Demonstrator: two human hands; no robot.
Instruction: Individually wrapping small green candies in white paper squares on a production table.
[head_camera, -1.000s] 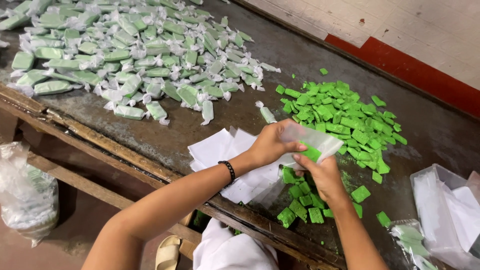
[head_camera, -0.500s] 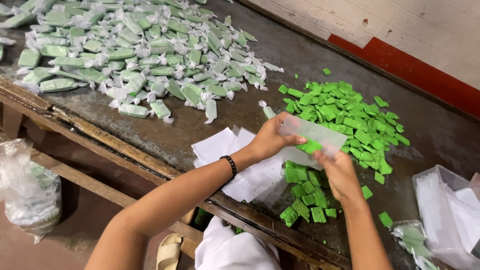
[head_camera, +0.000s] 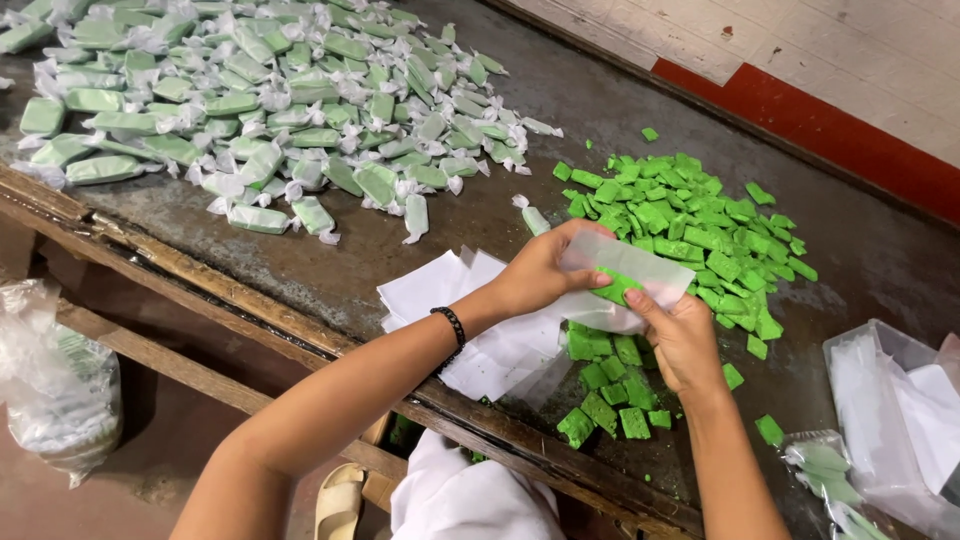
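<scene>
My left hand (head_camera: 545, 270) and my right hand (head_camera: 682, 340) together hold a small translucent wrapper sheet (head_camera: 630, 268) with one green candy block (head_camera: 617, 289) lying on it, just above the table. Under the hands lies a stack of white wrapper sheets (head_camera: 440, 292). A loose heap of unwrapped green blocks (head_camera: 690, 215) spreads to the right of my hands, and a smaller group (head_camera: 605, 385) sits near the table's front edge. A big pile of wrapped green candies (head_camera: 250, 110) covers the far left of the table.
The dark worn table (head_camera: 600, 100) has a wooden front edge (head_camera: 200, 265). A clear plastic box with white sheets (head_camera: 890, 420) stands at the right, a plastic bag (head_camera: 55, 385) hangs below at the left. A white and red wall (head_camera: 830, 90) runs behind.
Both hands lifted the sheet with the green block slightly up and right. My right fingers have shifted onto the block at the sheet's lower edge.
</scene>
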